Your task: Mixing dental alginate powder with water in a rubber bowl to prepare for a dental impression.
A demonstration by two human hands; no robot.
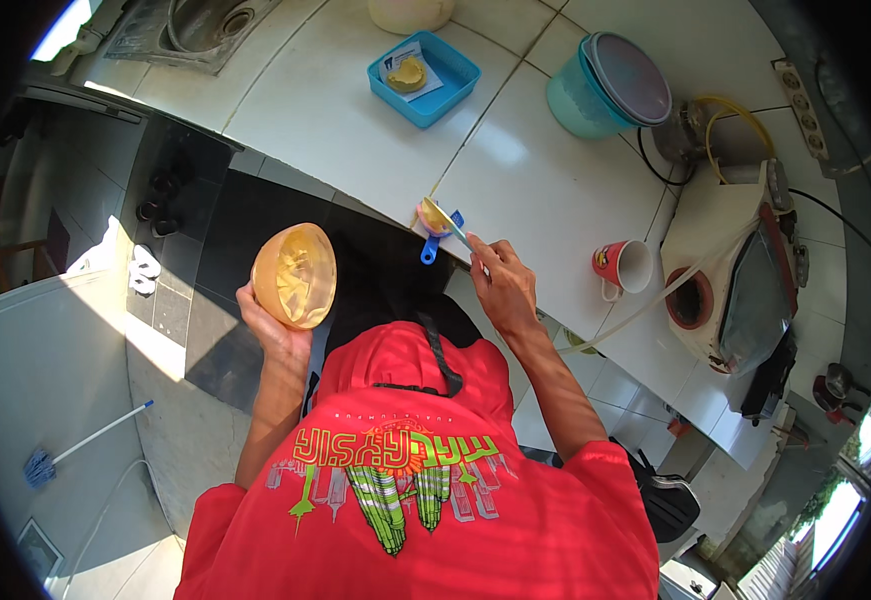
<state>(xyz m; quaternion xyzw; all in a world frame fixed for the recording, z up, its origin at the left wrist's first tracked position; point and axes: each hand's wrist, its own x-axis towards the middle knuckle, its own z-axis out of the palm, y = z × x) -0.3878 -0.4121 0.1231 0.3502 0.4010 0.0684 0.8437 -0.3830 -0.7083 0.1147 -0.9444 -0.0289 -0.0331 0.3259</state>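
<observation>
My left hand [279, 335] cups a rounded, amber-tinted bowl [273, 265] from below and tips it toward me. Soft-looking yellow pieces [300, 280] cling inside. At the counter's near edge, my right hand [503, 285] grips a slim utensil [455, 225] with a pale stem, perhaps a knife or spatula. Its far end meets a small blue scoop-like tool [429, 252] with a round cup and a holed handle. Something pale yellow sits in that cup. The tip of the utensil is too small to make out clearly.
A blue plastic tub [435, 105] holds a yellow lump [407, 75] on paper. Right along the white-tiled counter [515, 150] stand a turquoise lidded container [585, 95], a red mug [615, 265] and a cream-coloured appliance [705, 260]. A metal sink [180, 40] lies far left.
</observation>
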